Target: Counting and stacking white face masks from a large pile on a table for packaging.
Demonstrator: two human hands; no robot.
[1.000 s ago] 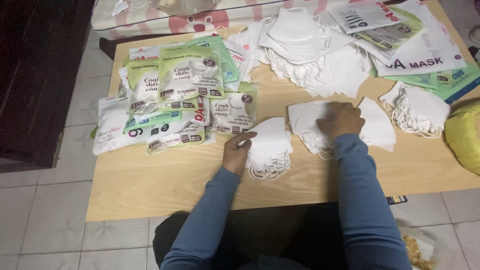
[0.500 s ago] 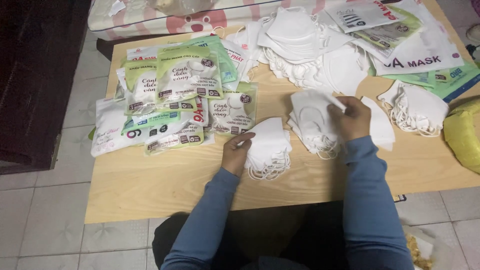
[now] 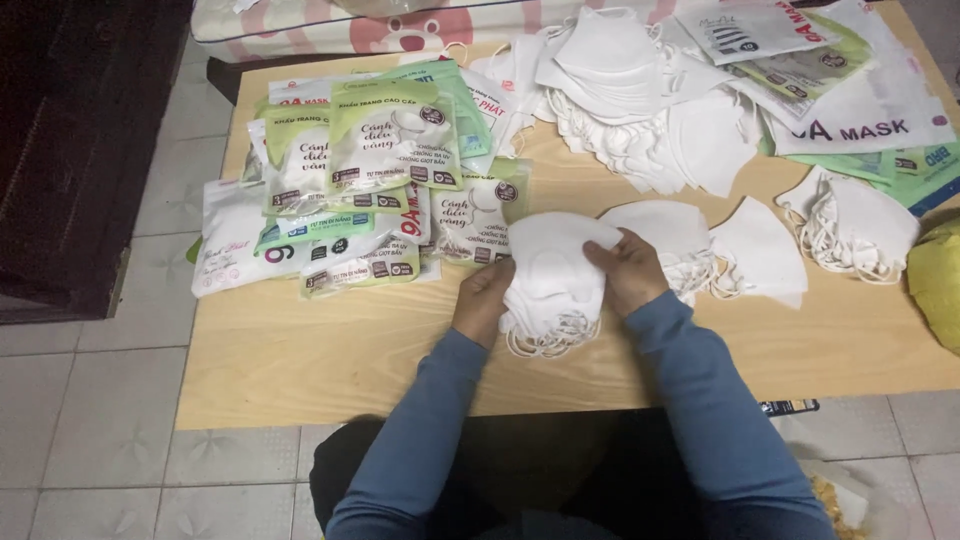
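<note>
Wooden table [image 3: 330,370] across the middle of the frame, pale tiled floor [image 3: 90,430] at lower left.

Big heap of loose white masks [image 3: 640,110] at upper centre, just beside flat printed bags [image 3: 850,110] in the upper right corner.

Spread of green-and-white sealed mask packets [image 3: 370,170] at upper left, overlapping one another.

Smaller pile of white masks with ear loops [image 3: 860,225] at right edge, near a yellow-green object [image 3: 938,285] cut off by the frame.

Two flat white masks [image 3: 730,250] right of centre, on the table.

Stack of white masks [image 3: 550,280] at centre, held between both hands, ear loops hanging at its lower edge.

Left hand [image 3: 483,303] closed against the stack's left side, fingers behind it. Right hand [image 3: 630,270] clasping its right side, thumb pressed on the front.
</note>
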